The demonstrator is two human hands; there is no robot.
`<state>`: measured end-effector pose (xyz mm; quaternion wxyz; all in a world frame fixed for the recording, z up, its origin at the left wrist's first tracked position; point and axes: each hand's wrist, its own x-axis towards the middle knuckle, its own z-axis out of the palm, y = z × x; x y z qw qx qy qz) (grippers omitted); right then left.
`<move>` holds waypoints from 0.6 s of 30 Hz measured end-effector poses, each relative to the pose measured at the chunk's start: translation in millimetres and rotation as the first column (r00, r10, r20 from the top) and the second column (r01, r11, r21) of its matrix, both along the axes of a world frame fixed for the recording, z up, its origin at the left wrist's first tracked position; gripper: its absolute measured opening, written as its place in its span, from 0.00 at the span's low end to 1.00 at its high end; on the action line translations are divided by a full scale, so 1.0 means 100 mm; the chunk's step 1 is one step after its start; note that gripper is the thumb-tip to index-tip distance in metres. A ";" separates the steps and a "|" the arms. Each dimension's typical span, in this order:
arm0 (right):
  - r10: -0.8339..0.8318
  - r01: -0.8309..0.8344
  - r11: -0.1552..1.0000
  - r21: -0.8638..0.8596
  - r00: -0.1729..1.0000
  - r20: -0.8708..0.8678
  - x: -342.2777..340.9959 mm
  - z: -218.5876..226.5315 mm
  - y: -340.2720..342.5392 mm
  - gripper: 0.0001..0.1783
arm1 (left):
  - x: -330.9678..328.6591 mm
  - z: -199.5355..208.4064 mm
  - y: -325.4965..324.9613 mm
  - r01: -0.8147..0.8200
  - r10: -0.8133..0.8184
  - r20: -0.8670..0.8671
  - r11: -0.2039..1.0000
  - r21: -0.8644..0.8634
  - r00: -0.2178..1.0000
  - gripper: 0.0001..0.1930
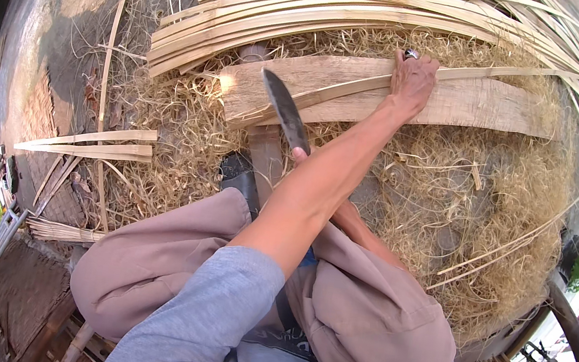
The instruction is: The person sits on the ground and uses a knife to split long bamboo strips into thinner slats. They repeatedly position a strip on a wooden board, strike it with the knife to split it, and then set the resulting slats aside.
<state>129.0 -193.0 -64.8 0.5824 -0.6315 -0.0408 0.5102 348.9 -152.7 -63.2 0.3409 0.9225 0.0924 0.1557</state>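
Observation:
My left arm crosses over my right, and my left hand (412, 83), with a ring on one finger, is closed on a long pale bamboo strip (348, 87). The strip runs slantwise over a wide wooden board (491, 110). My right hand (299, 154) is mostly hidden under the left forearm; a fingertip shows at the base of a knife (285, 109). Its dark, broad blade points up and left, by the strip's left part and over the board's near edge. The knife's handle is out of sight.
Many split bamboo strips (315, 11) lie beyond the board. Curly shavings (452, 198) cover the ground around it. Two short strips (100, 145) lie at left, near a thin bundle of sticks (65, 231). My bent knees (381, 322) are close below my arms.

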 end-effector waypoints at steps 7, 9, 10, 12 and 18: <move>0.092 -0.341 0.923 0.178 0.646 0.758 -0.32 0.18 -0.06 0.23 | 0.08 -0.02 0.03 0.043 -0.035 -0.176 0.998 0.041 0.984 0.14; 0.101 -0.208 0.968 0.141 0.836 0.540 -0.18 0.14 -0.14 0.22 | -0.04 0.17 -0.08 0.073 -0.073 -0.149 0.997 -0.006 0.986 0.24; 0.032 -0.109 0.987 0.120 0.858 0.513 -0.05 0.21 -0.17 0.20 | -0.08 0.25 -0.03 0.054 -0.056 -0.130 0.998 -0.018 0.990 0.29; -0.110 0.080 0.993 0.085 0.879 0.464 0.18 0.36 -0.20 0.16 | -0.24 0.05 0.02 0.123 -0.104 -0.153 0.985 0.121 0.983 0.55; -0.191 0.292 0.932 -0.214 0.899 0.394 0.44 0.39 -0.46 0.15 | -0.30 0.09 -0.05 0.299 -0.207 -0.322 0.915 0.270 0.924 0.73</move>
